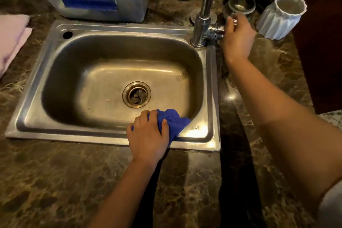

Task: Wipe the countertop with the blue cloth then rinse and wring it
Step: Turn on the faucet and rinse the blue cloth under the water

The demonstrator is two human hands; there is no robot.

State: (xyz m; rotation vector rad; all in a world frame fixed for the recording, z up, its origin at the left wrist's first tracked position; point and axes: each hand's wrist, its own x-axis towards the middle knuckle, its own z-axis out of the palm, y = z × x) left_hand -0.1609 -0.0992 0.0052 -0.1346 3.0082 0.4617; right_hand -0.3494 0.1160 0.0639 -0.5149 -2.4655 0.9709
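Countertop (55, 181) nearest, marble, no visible residue; wiping judged complete or nearly so. Left hand (148, 135) on near sink (27, 114) rim, fingers curled round bunched blue cloth (175, 120), cloth draped partly into basin. Basin dry-looking, no water running from faucet (205, 5). Right hand (236, 37) farther back at faucet handle (215, 30), fingers curled there, exact hold not discernible. Rinsing and wringing judged not yet started.

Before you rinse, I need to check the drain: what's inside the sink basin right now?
The sink holds only its drain strainer with dark debris. No water runs. The left hand holds the blue cloth over its near rim.
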